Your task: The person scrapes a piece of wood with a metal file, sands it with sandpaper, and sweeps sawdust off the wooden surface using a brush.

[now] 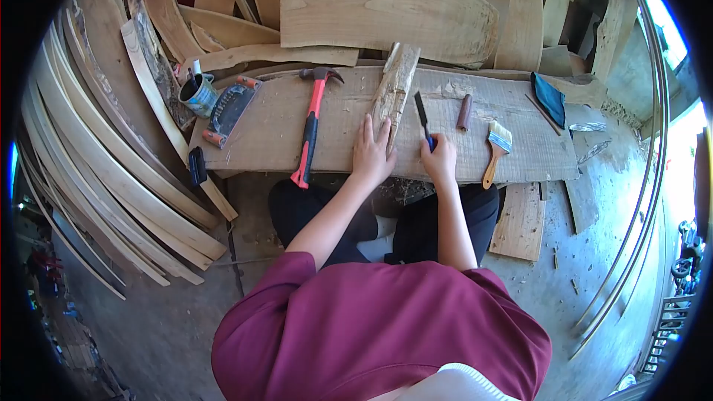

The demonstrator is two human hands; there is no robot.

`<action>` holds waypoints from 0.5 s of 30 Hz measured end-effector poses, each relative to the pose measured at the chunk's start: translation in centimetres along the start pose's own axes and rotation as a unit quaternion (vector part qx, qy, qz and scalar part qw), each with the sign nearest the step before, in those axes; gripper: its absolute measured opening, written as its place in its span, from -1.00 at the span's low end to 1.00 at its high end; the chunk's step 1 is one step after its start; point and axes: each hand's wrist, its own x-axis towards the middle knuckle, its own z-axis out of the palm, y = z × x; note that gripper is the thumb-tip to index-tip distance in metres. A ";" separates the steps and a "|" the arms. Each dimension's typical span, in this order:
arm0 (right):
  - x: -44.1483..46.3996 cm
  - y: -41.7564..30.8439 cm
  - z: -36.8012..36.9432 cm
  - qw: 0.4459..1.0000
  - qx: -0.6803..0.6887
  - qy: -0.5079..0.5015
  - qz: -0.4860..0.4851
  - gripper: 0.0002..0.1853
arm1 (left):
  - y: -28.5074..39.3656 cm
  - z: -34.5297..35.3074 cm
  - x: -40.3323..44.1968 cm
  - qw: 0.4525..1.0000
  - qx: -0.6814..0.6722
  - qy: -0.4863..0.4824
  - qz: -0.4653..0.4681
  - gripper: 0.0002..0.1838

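On a wide wooden board (267, 119) lies a narrow, rough-edged piece of wood (396, 82), pointing away from me. My left hand (373, 154) rests on its near end with the fingers spread over it. Just to the right, my right hand (440, 157) is closed around the blue handle of a chisel (422, 113), whose dark blade points up and away beside the wood without touching it. A red and black hammer (312, 122) lies left of my left hand. Right of the chisel are a brown cylinder (465, 113) and a paintbrush (497, 150).
At the board's left are a curved tool with orange ends (229, 111), a cup (199, 95) and a black clamp-like item (197, 166). A teal cloth (548, 99) and a thin stick lie right. Curved wood strips (111, 156) stand far left; large planks (386, 11) lean behind.
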 end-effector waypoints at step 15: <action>-2.3 -3.9 -3.9 0.724 0.557 -0.242 0.326 -0.57 | 0.9 0.6 -0.2 0.996 0.000 0.093 0.012 -0.44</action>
